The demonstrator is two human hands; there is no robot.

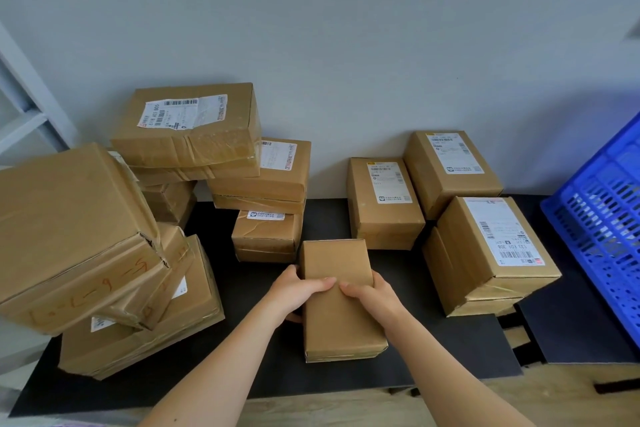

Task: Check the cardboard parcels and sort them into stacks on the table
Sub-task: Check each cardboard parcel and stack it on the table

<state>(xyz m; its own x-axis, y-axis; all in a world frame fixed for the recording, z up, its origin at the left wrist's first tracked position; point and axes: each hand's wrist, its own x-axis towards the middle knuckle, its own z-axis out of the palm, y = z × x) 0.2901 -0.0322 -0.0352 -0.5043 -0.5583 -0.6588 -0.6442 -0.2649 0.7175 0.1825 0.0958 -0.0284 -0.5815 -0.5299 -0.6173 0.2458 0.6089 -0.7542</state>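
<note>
While stacked parcels (187, 128) flank it, left hand (298, 291) and right hand (372, 298) grip one brown parcel (341, 326) by its sides, thumbs on top.

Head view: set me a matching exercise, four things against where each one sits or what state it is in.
Things:
1. plain parcel
2. blue crate
3. orange-marked parcel
4. top parcel of tallest stack

Places or states:
A. far right edge
B. far left, atop other parcels
C. gripped by left hand and right hand
D. at the back, by the wall

Pairs: 1-C, 2-A, 3-B, 4-D.
</note>
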